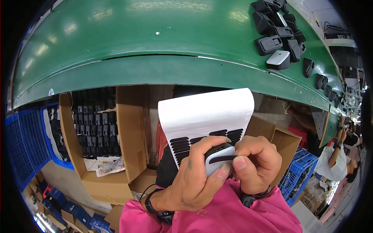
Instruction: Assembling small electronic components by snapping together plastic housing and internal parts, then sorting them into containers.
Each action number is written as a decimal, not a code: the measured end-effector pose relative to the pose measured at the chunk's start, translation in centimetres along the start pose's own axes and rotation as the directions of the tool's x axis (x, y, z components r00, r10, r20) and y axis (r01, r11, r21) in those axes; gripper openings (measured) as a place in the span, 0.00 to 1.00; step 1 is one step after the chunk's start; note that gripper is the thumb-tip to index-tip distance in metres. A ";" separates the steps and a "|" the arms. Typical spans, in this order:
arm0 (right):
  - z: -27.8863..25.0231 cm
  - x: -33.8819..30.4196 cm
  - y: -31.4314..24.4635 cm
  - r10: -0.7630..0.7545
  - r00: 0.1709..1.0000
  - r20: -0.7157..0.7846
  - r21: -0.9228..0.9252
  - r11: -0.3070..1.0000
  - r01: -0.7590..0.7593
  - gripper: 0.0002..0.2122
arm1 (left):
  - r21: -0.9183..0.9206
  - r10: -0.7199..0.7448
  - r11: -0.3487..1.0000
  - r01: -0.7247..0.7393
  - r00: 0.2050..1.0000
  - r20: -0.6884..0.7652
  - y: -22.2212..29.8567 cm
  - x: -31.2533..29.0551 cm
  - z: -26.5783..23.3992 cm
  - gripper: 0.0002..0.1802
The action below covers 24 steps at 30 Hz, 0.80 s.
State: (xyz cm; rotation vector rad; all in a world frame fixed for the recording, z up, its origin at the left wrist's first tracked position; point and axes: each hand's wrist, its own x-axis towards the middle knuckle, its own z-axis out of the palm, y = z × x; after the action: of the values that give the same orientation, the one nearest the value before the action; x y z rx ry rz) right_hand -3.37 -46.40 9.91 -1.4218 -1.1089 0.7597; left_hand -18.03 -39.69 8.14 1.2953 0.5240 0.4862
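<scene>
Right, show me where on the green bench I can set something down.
The widest bare patch is the green bench's left and middle, bordered by the seam nearer you and the black devices at right; only small white specks lie there. The front strip looks mostly bare too. The bench's right end is crowded.

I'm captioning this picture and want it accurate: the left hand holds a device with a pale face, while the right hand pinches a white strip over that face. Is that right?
Not quite: the strip is black, not white, as the head view shows. The left hand does hold the device, and the right hand pinches the strip over its pale face.
</scene>
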 end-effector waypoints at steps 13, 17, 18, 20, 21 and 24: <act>0.0 -0.4 -0.3 0.053 0.998 -0.036 -0.028 0.998 -0.054 0.04 | 0.088 0.078 0.993 -0.076 0.997 -0.026 -0.2 0.3 0.4 0.27; 0.0 -0.2 0.2 -0.033 0.997 -0.069 -0.061 0.998 0.028 0.04 | 0.093 0.109 0.990 -0.104 0.993 -0.048 -0.3 0.3 0.6 0.25; 0.0 -0.2 0.1 -0.033 0.997 -0.073 -0.065 0.997 0.028 0.04 | 0.113 0.137 0.985 -0.129 0.988 -0.066 -0.6 0.3 0.6 0.24; 0.1 -0.4 0.0 -0.006 0.999 -0.043 -0.088 0.996 0.002 0.04 | 0.131 0.165 0.979 -0.154 0.983 -0.080 -1.0 0.2 0.6 0.24; 0.1 -0.4 -0.1 -0.005 0.999 -0.046 -0.091 0.996 0.001 0.04 | 0.118 0.176 0.979 -0.164 0.980 -0.092 -1.1 0.2 0.6 0.23; 0.0 -0.3 -0.2 0.004 0.999 -0.035 -0.107 0.994 -0.007 0.04 | 0.101 0.188 0.979 -0.178 0.977 -0.102 -1.0 0.3 0.7 0.23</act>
State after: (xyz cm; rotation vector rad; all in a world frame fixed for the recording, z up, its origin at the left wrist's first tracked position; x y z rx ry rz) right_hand -3.56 -46.72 10.01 -1.5228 -1.1335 0.6855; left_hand -17.27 -40.25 7.23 1.4178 0.5262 0.6976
